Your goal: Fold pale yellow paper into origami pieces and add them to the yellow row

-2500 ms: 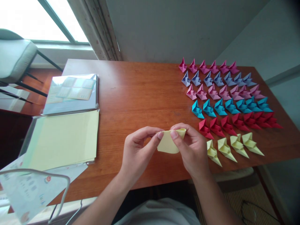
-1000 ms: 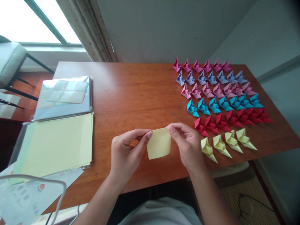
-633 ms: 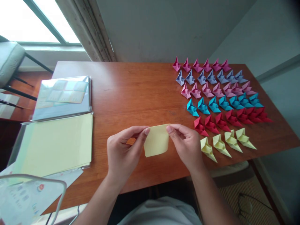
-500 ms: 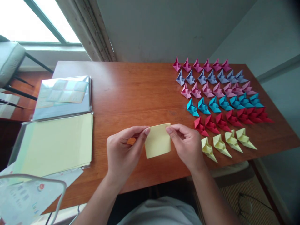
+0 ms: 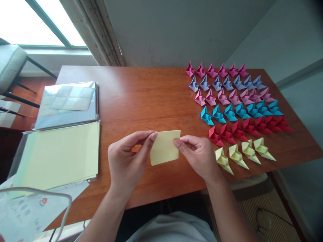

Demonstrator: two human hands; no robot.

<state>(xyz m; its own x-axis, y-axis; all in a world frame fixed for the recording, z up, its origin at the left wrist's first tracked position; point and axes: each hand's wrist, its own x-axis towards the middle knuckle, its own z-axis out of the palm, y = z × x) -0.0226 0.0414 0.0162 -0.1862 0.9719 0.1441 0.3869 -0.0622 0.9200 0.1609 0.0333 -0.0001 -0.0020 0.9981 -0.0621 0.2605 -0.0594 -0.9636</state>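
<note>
Between my hands, above the table's front part, is a small square of pale yellow paper [image 5: 164, 148]. My left hand [image 5: 131, 153] pinches its upper left corner between thumb and forefinger. At the paper's right edge, a little below the top corner, my right hand [image 5: 198, 153] grips it the same way. The fingers behind the paper are hidden. Just right of my right hand stands a row of pale yellow folded paper pieces [image 5: 236, 156], pointed at their ends. Behind it lies a row of red folded pieces [image 5: 238, 131].
Further rows of folded pieces, blue [image 5: 230, 112], pink [image 5: 223, 96], purple [image 5: 217, 83] and magenta [image 5: 212, 70], fill the table's right side. At left lie a stack of pale yellow sheets [image 5: 60, 151] and a clear-covered pack [image 5: 68, 117]. A white curved tube [image 5: 68, 208] crosses the lower left corner.
Both hands and the paper have shifted slightly left and up. My right hand's grip has slid from the upper right corner down along the right edge.
</note>
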